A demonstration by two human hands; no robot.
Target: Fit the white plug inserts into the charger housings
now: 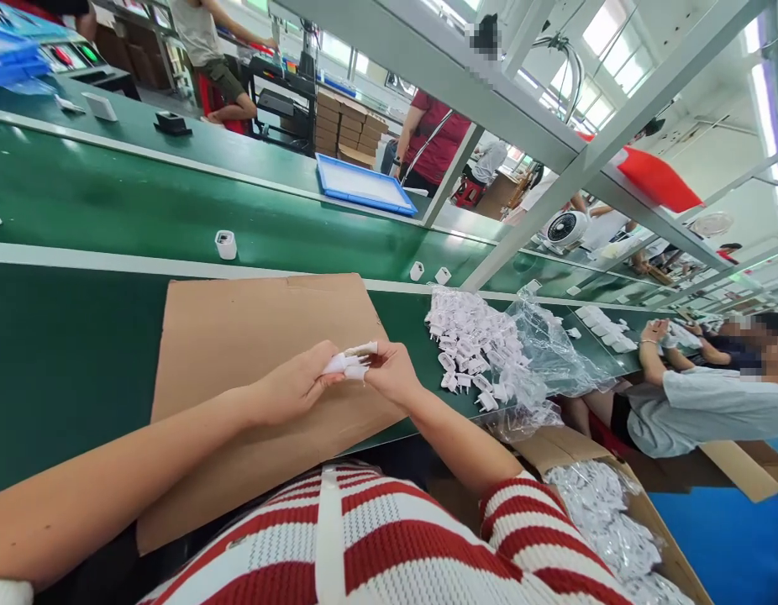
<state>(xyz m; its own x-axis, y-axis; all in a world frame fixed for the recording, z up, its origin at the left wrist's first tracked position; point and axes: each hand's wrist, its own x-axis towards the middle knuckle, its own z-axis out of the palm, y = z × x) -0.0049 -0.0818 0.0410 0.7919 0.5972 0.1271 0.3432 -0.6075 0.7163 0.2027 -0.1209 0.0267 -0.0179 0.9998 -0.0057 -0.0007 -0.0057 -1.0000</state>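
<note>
Over the sheet of cardboard [256, 328], both my hands meet at a small white plug charger [337, 364]. My left hand [301, 378] is closed on the charger's body, thumb and fingers pinching it. My right hand [394, 374] reaches in from the other side, its fingers closed around the prong end; white coverings seem to sit on some of its fingertips. The fingers hide much of the charger. To the right of my right hand lies a large heap of white plug chargers [468, 336], partly spilling from a clear plastic bag [546, 344].
Beyond the cardboard runs a green conveyor belt [143, 210] carrying a few white chargers [226, 244]. A blue tray [365, 185] rests on the far ledge. A metal frame post [521, 214] slants up at right. An open carton [670, 538] of bagged white parts stands low right, near a seated co-worker [704, 412].
</note>
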